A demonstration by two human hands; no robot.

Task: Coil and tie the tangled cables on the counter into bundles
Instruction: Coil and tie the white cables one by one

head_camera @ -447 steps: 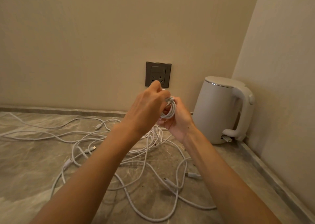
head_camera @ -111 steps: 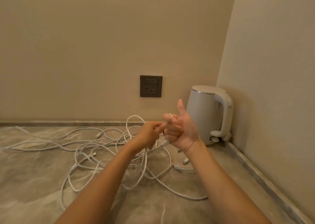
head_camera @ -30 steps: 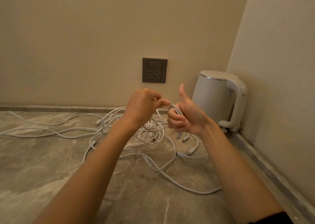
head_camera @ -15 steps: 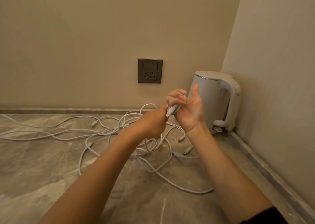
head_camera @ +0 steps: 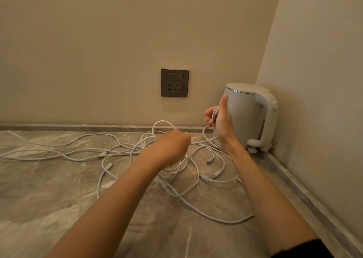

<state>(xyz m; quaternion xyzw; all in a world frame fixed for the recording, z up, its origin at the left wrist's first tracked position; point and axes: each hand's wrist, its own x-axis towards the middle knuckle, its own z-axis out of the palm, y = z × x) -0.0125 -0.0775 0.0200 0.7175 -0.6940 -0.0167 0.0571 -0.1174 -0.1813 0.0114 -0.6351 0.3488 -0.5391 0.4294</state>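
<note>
A tangle of white cables (head_camera: 121,153) sprawls over the marble counter (head_camera: 49,195), with several plug ends lying loose. My right hand (head_camera: 221,120) is raised in front of the kettle, thumb up, with a few turns of white cable (head_camera: 214,116) wound round its fingers. My left hand (head_camera: 172,147) is lower and to the left, fingers curled, gripping the strand that runs tight up to my right hand. The fingertips of my left hand are hidden behind its back.
A white electric kettle (head_camera: 249,116) stands in the back right corner, just behind my right hand. A grey wall socket (head_camera: 174,83) sits above the counter's back edge. The side wall closes off the right.
My left hand has dropped down and left, pulling the strand taut. My right hand has turned upright with another turn of cable round its fingers.
</note>
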